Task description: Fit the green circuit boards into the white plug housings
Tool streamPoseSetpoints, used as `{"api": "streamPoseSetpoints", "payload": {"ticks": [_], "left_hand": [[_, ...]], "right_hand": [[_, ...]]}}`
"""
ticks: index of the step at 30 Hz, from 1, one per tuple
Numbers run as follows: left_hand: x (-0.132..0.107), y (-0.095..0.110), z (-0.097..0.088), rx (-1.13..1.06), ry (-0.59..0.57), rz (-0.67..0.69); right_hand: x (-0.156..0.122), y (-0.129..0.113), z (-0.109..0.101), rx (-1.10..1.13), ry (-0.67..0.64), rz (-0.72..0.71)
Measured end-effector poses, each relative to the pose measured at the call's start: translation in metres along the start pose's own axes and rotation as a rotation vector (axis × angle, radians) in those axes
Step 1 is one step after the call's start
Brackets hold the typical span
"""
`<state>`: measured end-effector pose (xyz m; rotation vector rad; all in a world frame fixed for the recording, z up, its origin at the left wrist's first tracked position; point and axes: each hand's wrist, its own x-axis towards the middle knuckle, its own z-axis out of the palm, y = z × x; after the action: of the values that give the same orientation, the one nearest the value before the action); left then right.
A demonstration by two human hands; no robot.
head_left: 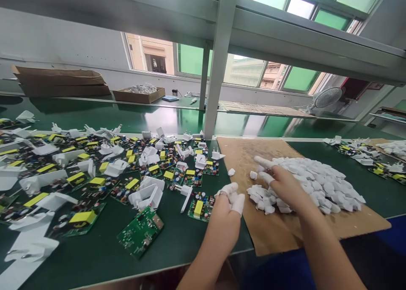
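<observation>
"Head camera: what do I have on the left?"

"I see the left hand (229, 203) curled beside a circuit board (198, 208) on the green surface (98, 256); I can't tell whether its grip holds anything."

"And the right?"

"I have the right hand (281, 181) over the brown sheet (282, 235), grip released, white-covered fingers parted, at the near-left side of the white pile (320, 184). A small white lump (253, 175) lies near its fingertips."

"Farther left?"

"More boards, mixed with white plastic casings (147, 192)."
</observation>
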<state>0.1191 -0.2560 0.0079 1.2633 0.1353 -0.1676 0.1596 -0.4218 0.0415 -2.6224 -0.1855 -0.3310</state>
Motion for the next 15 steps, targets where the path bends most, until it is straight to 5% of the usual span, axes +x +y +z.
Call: {"api": "streamPoseSetpoints", "payload": {"ticks": [4, 8, 15], "left_hand": [[0.009, -0.005, 0.023, -0.087, -0.057, -0.038], [0.009, -0.003, 0.029, -0.091, -0.202, -0.048], [-0.006, -0.014, 0.016, 0.595, 0.036, 0.436]], "right_hand": [[0.001, -0.007, 0.006, -0.186, -0.058, -0.013], [-0.016, -0.011, 0.002, -0.360, -0.260, -0.150], [-0.030, -0.006, 0.007, -0.552, -0.290, -0.211]]}}
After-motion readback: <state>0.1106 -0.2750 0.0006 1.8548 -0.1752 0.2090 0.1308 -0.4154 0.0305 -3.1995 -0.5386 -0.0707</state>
